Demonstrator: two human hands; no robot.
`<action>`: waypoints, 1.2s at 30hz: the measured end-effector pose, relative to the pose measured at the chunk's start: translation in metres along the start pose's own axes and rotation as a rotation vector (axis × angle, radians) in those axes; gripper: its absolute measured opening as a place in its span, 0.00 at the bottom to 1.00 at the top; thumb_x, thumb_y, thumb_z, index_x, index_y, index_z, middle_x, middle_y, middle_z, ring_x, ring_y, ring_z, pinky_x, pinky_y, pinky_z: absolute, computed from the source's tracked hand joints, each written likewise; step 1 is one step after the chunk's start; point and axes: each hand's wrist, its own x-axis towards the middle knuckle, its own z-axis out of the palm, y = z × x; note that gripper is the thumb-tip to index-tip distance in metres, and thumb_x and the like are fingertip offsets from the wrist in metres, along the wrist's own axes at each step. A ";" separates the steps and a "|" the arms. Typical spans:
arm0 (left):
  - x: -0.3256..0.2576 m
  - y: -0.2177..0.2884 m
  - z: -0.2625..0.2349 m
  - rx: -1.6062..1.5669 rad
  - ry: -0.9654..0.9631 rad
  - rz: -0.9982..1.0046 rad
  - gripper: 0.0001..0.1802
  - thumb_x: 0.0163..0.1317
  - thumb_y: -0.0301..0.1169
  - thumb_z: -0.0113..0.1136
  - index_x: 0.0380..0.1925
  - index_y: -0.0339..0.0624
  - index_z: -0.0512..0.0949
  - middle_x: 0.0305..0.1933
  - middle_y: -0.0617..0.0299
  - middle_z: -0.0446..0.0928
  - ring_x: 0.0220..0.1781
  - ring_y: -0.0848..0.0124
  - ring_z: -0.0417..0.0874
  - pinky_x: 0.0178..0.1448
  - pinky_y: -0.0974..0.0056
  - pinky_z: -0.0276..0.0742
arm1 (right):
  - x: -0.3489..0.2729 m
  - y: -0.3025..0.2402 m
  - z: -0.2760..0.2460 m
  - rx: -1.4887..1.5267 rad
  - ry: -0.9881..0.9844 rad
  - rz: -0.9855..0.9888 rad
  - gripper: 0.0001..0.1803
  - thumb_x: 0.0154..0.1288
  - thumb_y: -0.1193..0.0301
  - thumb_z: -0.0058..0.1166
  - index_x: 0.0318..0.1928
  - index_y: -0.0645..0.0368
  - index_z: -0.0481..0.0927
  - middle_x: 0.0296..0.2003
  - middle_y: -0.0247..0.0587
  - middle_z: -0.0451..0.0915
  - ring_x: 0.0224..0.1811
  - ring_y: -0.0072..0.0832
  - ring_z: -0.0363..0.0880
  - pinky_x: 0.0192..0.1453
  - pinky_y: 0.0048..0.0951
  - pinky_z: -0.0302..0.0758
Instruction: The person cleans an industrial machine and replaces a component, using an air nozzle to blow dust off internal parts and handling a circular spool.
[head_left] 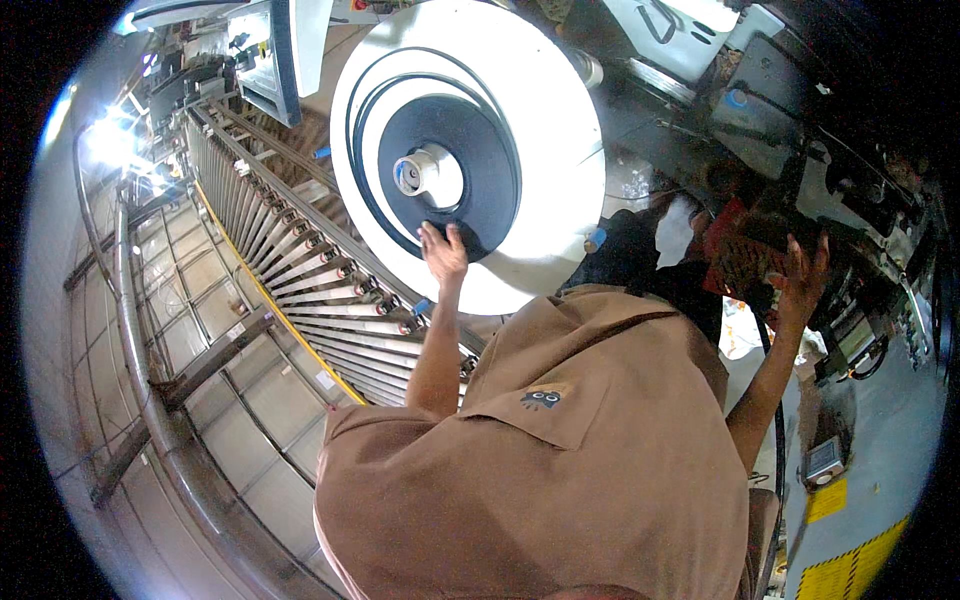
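Note:
A large white disc [560, 150] stands in front of me with a wound black roll [400, 130] on it. Around the roll lie a few loose loops of black strip [357, 165]. At the roll's centre is a pale round hub [428, 174]. My left hand [445, 255] has its fingers stretched out and resting on the lower edge of the black roll. Off to the right, my right hand [800, 288] is raised with fingers apart, beside a dark machine part and a reddish piece [728, 245]. Shadow hides whether it touches them.
A roller conveyor [300, 270] with a yellow edge runs along the left. Dark machinery with metal plates [765, 100] fills the upper right. A small grey box [825, 461] and yellow labels [826, 501] are on the pale panel at lower right.

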 end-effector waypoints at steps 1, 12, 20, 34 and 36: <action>-0.017 0.022 -0.003 -0.039 -0.011 0.040 0.48 0.78 0.62 0.37 0.77 0.26 0.56 0.78 0.26 0.58 0.82 0.36 0.57 0.84 0.45 0.51 | 0.003 -0.009 -0.001 -0.016 0.002 0.032 0.40 0.73 0.47 0.61 0.78 0.51 0.66 0.82 0.48 0.51 0.74 0.45 0.71 0.51 0.39 0.89; 0.030 0.180 -0.028 -0.203 -0.005 0.657 0.50 0.76 0.57 0.39 0.77 0.17 0.47 0.83 0.27 0.43 0.87 0.39 0.40 0.88 0.41 0.33 | 0.006 -0.074 0.002 0.239 0.052 0.358 0.49 0.73 0.52 0.60 0.84 0.46 0.47 0.65 0.49 0.78 0.56 0.39 0.83 0.43 0.36 0.88; 0.261 0.105 -0.028 0.135 0.117 0.603 0.50 0.78 0.65 0.23 0.79 0.29 0.53 0.84 0.41 0.52 0.87 0.53 0.50 0.88 0.47 0.37 | 0.010 -0.048 -0.015 0.109 -0.011 0.294 0.44 0.78 0.53 0.56 0.84 0.45 0.48 0.71 0.52 0.72 0.69 0.42 0.77 0.54 0.43 0.88; -0.019 -0.052 0.013 -0.031 -0.040 0.300 0.43 0.80 0.54 0.41 0.79 0.29 0.50 0.80 0.31 0.56 0.77 0.42 0.66 0.84 0.43 0.45 | 0.007 -0.051 -0.003 0.288 0.012 0.396 0.38 0.66 0.57 0.66 0.74 0.44 0.67 0.79 0.48 0.54 0.77 0.45 0.65 0.56 0.41 0.87; -0.049 0.042 -0.013 -0.176 -0.058 0.311 0.44 0.79 0.54 0.38 0.79 0.27 0.50 0.81 0.30 0.53 0.84 0.45 0.54 0.86 0.45 0.37 | 0.005 -0.088 0.011 0.161 0.042 0.349 0.50 0.74 0.46 0.58 0.84 0.47 0.44 0.71 0.49 0.73 0.70 0.42 0.77 0.59 0.41 0.86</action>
